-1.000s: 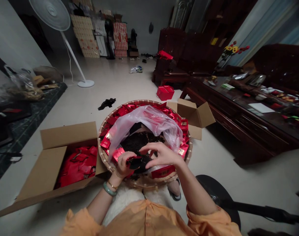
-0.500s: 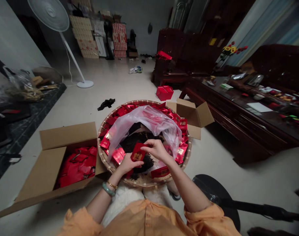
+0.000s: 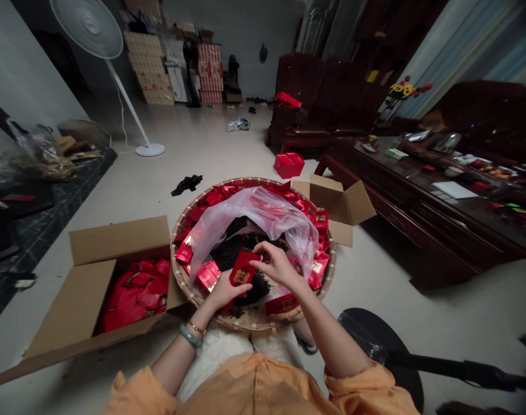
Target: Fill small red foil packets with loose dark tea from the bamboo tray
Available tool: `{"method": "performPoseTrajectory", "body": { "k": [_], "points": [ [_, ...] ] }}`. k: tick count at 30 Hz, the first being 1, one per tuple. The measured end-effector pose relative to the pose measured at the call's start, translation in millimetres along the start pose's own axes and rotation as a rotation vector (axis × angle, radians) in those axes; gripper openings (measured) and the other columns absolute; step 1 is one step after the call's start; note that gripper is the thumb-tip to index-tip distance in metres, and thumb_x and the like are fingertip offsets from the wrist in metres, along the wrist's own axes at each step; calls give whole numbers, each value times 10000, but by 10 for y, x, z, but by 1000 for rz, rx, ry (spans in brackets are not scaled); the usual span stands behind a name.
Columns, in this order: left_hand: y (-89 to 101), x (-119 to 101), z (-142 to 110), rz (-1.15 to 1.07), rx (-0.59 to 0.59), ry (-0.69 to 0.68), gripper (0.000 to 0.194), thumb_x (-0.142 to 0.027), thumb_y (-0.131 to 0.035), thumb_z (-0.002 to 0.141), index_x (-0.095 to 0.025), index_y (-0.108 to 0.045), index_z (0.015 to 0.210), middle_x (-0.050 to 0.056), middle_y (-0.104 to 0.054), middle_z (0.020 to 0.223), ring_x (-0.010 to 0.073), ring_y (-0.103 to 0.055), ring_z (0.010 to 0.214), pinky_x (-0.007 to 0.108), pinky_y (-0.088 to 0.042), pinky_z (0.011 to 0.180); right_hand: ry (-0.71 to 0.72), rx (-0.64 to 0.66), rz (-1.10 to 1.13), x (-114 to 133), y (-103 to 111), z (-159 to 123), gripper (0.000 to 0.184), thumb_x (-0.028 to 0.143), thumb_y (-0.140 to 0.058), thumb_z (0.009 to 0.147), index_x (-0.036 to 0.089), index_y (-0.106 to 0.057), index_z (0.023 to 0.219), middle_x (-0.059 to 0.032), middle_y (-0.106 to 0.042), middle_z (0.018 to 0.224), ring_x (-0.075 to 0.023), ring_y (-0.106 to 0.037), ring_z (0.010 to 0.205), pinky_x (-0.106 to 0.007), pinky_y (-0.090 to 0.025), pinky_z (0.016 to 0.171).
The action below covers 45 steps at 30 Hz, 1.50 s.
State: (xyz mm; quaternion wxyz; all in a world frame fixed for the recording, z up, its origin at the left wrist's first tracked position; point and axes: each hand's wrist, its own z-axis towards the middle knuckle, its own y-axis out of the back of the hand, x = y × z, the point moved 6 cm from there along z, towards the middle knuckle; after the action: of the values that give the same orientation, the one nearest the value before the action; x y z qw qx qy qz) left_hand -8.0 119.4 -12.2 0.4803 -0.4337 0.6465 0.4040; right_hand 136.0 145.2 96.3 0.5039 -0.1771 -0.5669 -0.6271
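Tilted further clockwise than before, the red packet (image 3: 245,267) now points its long axis toward the upper right, just above the lower middle of the frame. A round bamboo tray (image 3: 249,323) spans the lower middle, and an open cardboard box (image 3: 90,305) touches its left rim. A whitish plastic bag (image 3: 263,216) and dark loose tea (image 3: 252,291) lie inside. The left hand (image 3: 223,291) pinches the packet's lower end, the right hand (image 3: 277,266) its upper edge; the tray's open rim lies beyond.
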Motion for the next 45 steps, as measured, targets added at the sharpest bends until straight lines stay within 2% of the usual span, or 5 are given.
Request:
{"method": "performPoseTrajectory", "body": {
  "k": [7,16,34,40,45],
  "points": [
    [-51,-44,-1,191,75,-42,296,-285,-675,688,-130,-586,924,26,-674,785,173,-639,677,312,-539,639,5,237,-110,-97,-179,-57,122,280,-628,796,160,-641,810,1,-608,729,-111,-537,656,-203,-377,601],
    [20,-631,-178,805,80,-755,280,-245,-537,843,-214,-532,1121,99,-554,1178,206,-537,1077,378,-456,904,89,458,-651,-162,-488,-212,205,298,-546,872,148,-684,849,-62,-621,815,-135,-591,698,-228,-386,626],
    [231,-493,-114,1087,280,-601,169,-261,-425,922,-184,-569,879,20,-571,857,135,-539,706,241,-347,598,-53,128,-227,-763,-312,241,302,202,-506,861,175,-589,1150,-88,-614,1085,-167,-574,989,-303,-433,876],
    [222,-506,-121,1104,260,-534,131,-206,-400,923,-188,-528,901,18,-545,908,130,-528,712,241,-367,611,-225,438,-579,-1320,-669,527,999,35,-753,500,185,-328,1392,-188,-354,1390,-337,-374,1233,-404,-381,959],
    [220,-448,-106,1059,207,-511,150,-236,-377,932,-181,-516,919,26,-547,891,136,-530,710,247,-396,628,-216,381,-488,-1344,-782,465,695,45,-680,610,239,-502,1254,-106,-509,1214,-256,-495,1109,-341,-412,904]
  ]
}}
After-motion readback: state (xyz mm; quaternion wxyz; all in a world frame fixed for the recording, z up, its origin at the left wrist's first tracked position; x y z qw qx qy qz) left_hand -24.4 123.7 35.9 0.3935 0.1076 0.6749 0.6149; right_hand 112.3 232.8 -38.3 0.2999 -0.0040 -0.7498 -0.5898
